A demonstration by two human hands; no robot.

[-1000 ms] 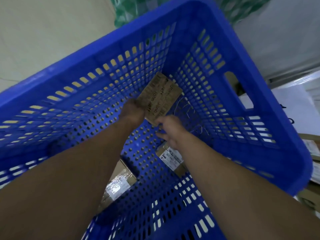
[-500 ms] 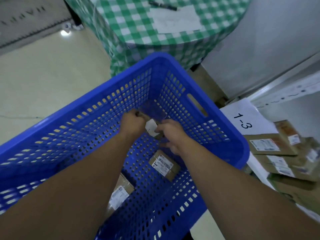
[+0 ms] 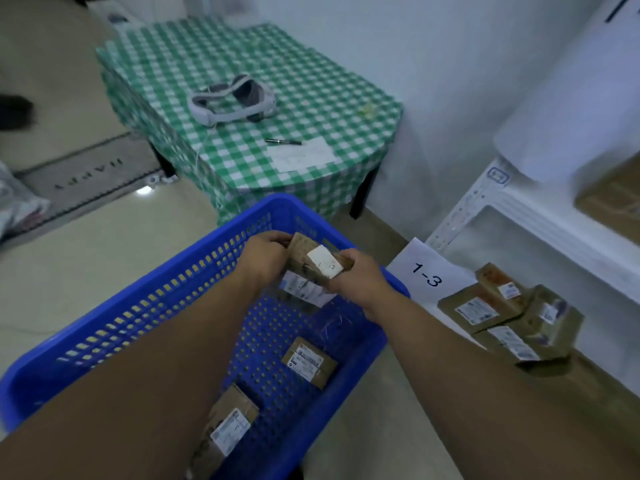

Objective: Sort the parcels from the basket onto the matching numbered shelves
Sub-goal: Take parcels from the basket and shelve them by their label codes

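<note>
Holds a small brown parcel (image 3: 313, 263) in both hands above the far end of the blue basket (image 3: 138, 306), left hand (image 3: 266, 254) on its left end, right hand (image 3: 360, 277) on its right: both grips closed on it. Has raised it within the last second from deep against the basket's far wall to about rim height, and turned it so that a white label (image 3: 325, 261) now faces up instead of the printed brown side. Suggests the pick is done and the label check is in hand, with placing not yet done. Cannot read that label: too blurred.

Shows another white label (image 3: 304, 289) just below the hands, unclear whether on a second parcel. Leaves two more labelled parcels on the basket floor, one (image 3: 309, 362) mid-floor, one (image 3: 230, 422) nearer and partly hidden by the left arm.

Reads "1-3" on the white sheet (image 3: 426, 274) at the bottom shelf to the right, just beside a pile of sorted parcels (image 3: 509, 317). Reads "HAPPY", upside down, on the grey mat (image 3: 88, 176) at left. Shows a pen (image 3: 283, 142) on the check-clothed counter (image 3: 277, 81) beyond.
</note>
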